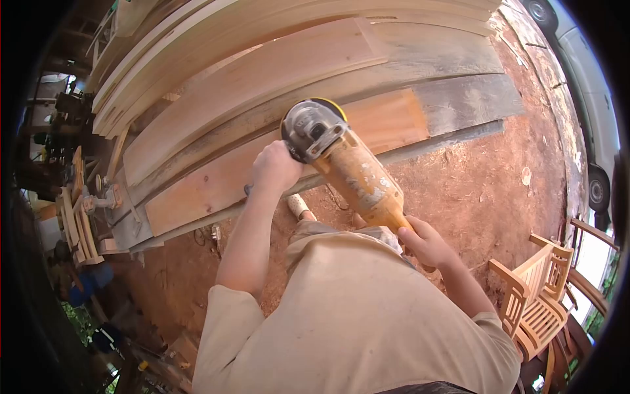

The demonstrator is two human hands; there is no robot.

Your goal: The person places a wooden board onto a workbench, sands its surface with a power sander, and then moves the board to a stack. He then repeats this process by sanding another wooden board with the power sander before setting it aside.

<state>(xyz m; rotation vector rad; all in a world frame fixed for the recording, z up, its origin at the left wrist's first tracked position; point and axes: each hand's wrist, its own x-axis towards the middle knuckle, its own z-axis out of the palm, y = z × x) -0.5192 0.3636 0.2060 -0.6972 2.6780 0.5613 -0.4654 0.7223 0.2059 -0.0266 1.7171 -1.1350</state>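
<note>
A worn yellow angle grinder (359, 174) with a grey metal head and a yellow-edged disc lies slantwise in front of my body. My left hand (277, 165) is closed beside its head, around the side handle, whose dark end shows below the fist. At the rear of the tool, my right hand (426, 243) is wrapped round the narrow grip. The disc end overlaps a reddish wooden board (220, 185), which rests on dusty grey planks (462, 102). Behind it lies a second smooth board (262, 79).
Long pale timbers (197, 56) are stacked along the far side. A clamp-like tool (102, 199) sits by the left end of the planks. Wooden chairs (538, 308) stand on the reddish dirt floor (472, 184) at right. A vehicle (587, 85) is beyond, at the far right.
</note>
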